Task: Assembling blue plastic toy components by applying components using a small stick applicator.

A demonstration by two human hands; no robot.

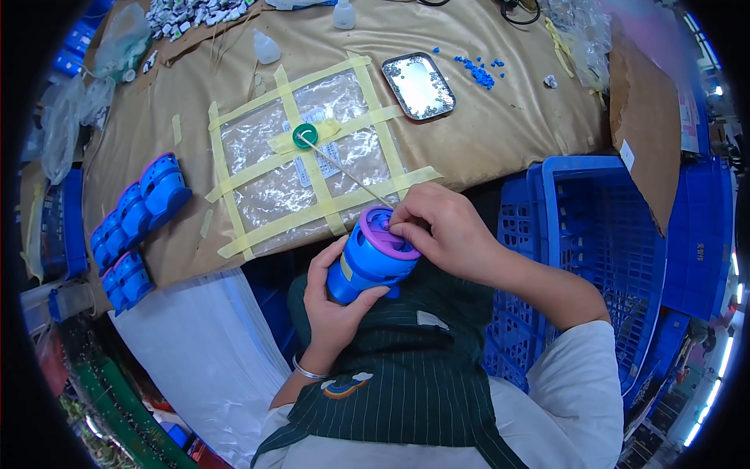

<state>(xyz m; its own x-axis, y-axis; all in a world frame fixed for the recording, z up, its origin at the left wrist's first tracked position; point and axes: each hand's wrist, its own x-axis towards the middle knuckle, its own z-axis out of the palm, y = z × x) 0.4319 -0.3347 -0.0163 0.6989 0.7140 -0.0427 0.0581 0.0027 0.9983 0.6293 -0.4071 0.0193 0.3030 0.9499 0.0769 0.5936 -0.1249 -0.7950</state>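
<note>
My left hand [332,316] is wrapped round a blue, cup-shaped plastic housing [373,262] with a purple rim, held tilted above my lap. The fingers of my right hand [453,230] are pinched together inside that rim, at a purple inner part; whatever they grip is too small or hidden to make out. A thin stick [344,170] runs from a small green cap [300,144] on the table to beside my right fingers. Whether those fingers touch the stick, I cannot tell.
Taped clear plastic sheet [258,156] lies under the cap. Rows of blue housings [144,207] stand at left. Beyond are a metal tray [422,86] with tiny parts, scattered blue pieces [479,76] and white bottles [266,48]. A blue crate [551,227] sits at right, below cardboard [644,117].
</note>
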